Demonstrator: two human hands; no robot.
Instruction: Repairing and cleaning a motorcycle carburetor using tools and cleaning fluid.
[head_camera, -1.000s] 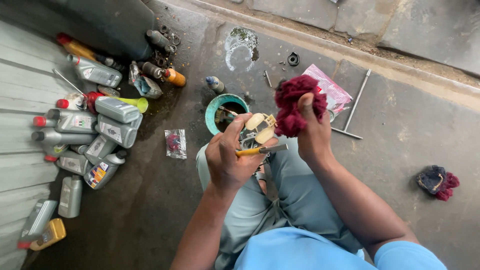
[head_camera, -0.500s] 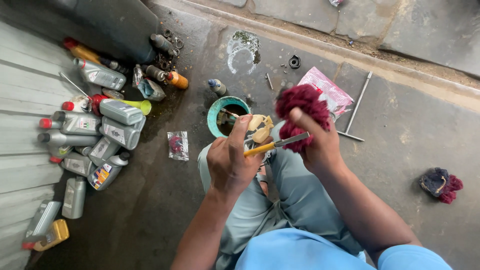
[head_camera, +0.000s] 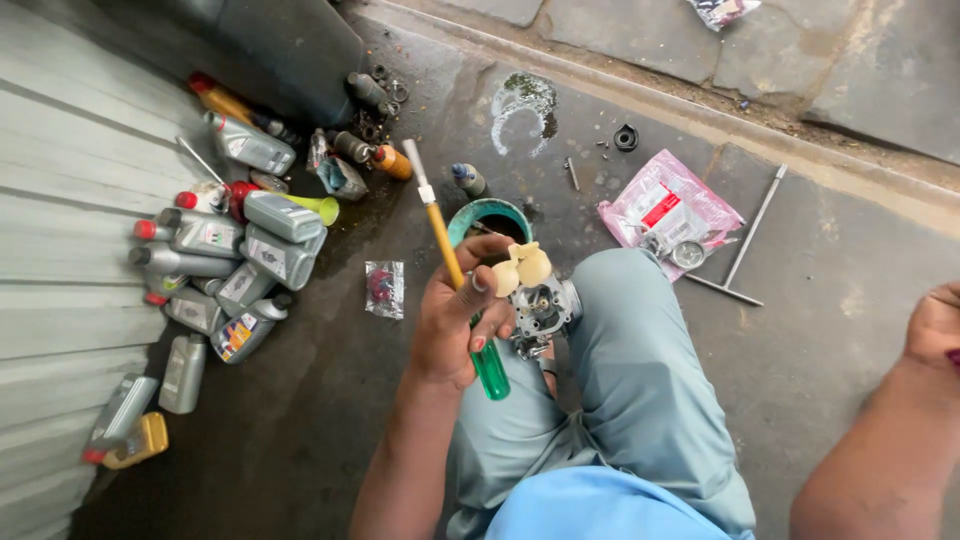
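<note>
Over the lap, the left hand (head_camera: 455, 325) grips both a screwdriver (head_camera: 455, 272), its long axis running from green handle near the knee up-left to the tip, and a carburettor (head_camera: 535, 295) just right of it, while the right hand (head_camera: 935, 325) hangs well apart at the frame's edge, fingers cut off so I cannot tell its grip.

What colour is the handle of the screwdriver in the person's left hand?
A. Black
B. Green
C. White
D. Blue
B: the left hand grips a screwdriver whose see-through green handle sticks out below the fist, with an orange shaft pointing up past the grey metal engine part.
</note>
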